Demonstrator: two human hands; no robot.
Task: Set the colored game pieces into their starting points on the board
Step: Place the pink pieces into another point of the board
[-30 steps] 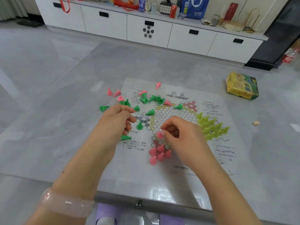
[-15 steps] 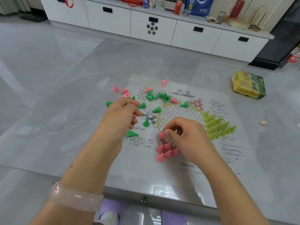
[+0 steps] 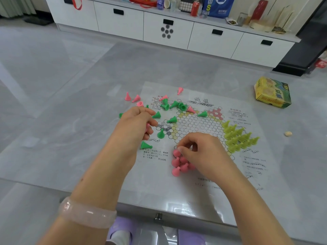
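A paper game board (image 3: 200, 175) with a hexagon grid lies on the grey table. My right hand (image 3: 203, 152) pinches a pink piece (image 3: 176, 152) at the near corner of the grid, just above a cluster of standing pink pieces (image 3: 180, 167). My left hand (image 3: 136, 124) is curled at the board's left edge and holds pink pieces (image 3: 147, 127) in its fingers. Yellow-green pieces (image 3: 238, 137) fill the right corner. Dark green pieces (image 3: 172, 119) and loose pink pieces (image 3: 131, 98) lie scattered at the upper left.
A yellow-green game box (image 3: 272, 92) sits on the table at the right, with a small beige die (image 3: 288, 133) nearer. White cabinets (image 3: 168, 30) with clutter on top stand behind. The table's near edge (image 3: 159, 216) runs below my arms.
My right hand has lowered its pink piece toward the near corner of the grid. My left hand has stayed at the board's left edge, still curled.
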